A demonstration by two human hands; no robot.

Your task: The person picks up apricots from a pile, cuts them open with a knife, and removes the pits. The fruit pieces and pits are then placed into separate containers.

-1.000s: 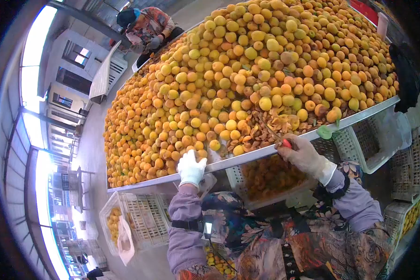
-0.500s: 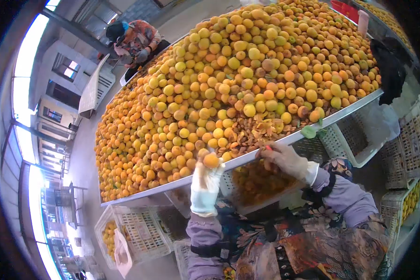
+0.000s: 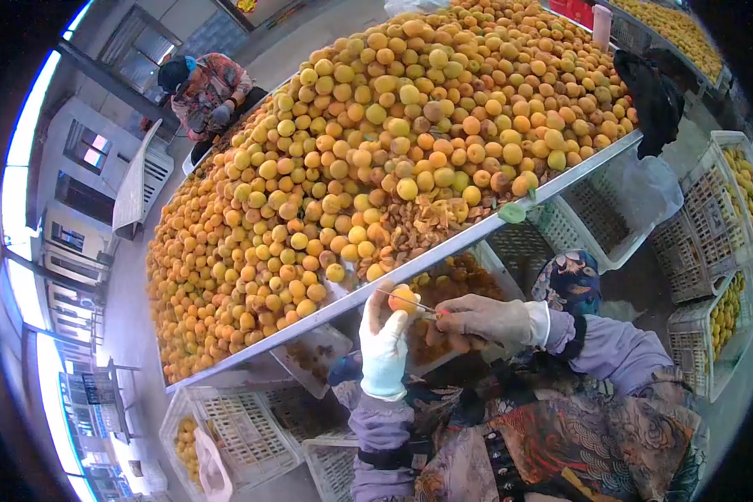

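My left hand (image 3: 384, 356), in a white glove, grips an orange-yellow apricot (image 3: 404, 299) just outside the table's near edge. My gloved right hand (image 3: 489, 320) is closed around a small knife (image 3: 418, 306) with a thin metal blade and a bit of red at the handle. The blade reaches left and lies against the apricot. Beyond my hands a big heap of apricots (image 3: 335, 176) covers the table. Split fruit and brown pits (image 3: 410, 238) lie near the metal rim (image 3: 468, 237). Below, a crate (image 3: 485, 259) holds dark orange pieces, partly hidden by my hands.
White plastic crates (image 3: 234, 431) stand at lower left, and more crates (image 3: 699, 222) are stacked at right, some with apricots. A black bag (image 3: 648, 100) hangs at the table's right corner. Another person (image 3: 209, 92) sits at the far left side of the heap.
My left hand has drawn back from the heap with the apricot. My right hand has come across to it, and the blade now meets the fruit. The camera view has shifted slightly.
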